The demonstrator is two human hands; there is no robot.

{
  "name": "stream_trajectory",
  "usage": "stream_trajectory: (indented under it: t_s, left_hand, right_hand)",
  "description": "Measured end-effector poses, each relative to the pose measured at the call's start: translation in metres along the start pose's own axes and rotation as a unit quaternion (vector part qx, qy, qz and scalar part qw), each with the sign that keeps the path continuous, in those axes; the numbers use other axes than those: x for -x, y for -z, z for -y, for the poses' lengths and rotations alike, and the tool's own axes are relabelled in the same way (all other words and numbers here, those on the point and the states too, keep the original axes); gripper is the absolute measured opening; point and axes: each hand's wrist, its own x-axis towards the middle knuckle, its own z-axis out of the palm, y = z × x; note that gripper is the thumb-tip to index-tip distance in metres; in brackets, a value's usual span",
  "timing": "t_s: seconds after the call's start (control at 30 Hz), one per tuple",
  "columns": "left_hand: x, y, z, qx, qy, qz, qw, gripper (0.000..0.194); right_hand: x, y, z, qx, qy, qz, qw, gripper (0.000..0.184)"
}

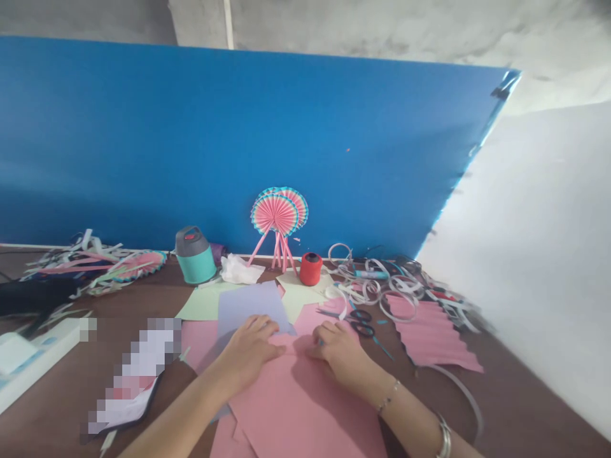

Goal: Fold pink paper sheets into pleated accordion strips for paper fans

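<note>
With left hand (251,353) and right hand (341,357) narrowly curled, holding the pink paper sheet (305,413) near its far edge, lying on the brown table (520,407), nearer than black-handled scissors (361,323).

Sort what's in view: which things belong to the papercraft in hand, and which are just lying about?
Apparently in use or related:
- left hand, right hand, pink sheet
- scissors, pleated paper, paper fans

Probably just lying about:
- teal container
- white power strip
- crumpled white bag
</note>
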Motion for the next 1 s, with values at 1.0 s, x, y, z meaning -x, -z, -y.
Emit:
stream_trajectory:
  t_s: [1.0]
  left_hand:
    - [-0.015,-0.014,-0.027,0.565,0.183,-0.197,0.780,0.029]
  right_hand:
    - [-0.006,-0.008,0.017,-0.251,-0.008,-0.259,0.933,0.015]
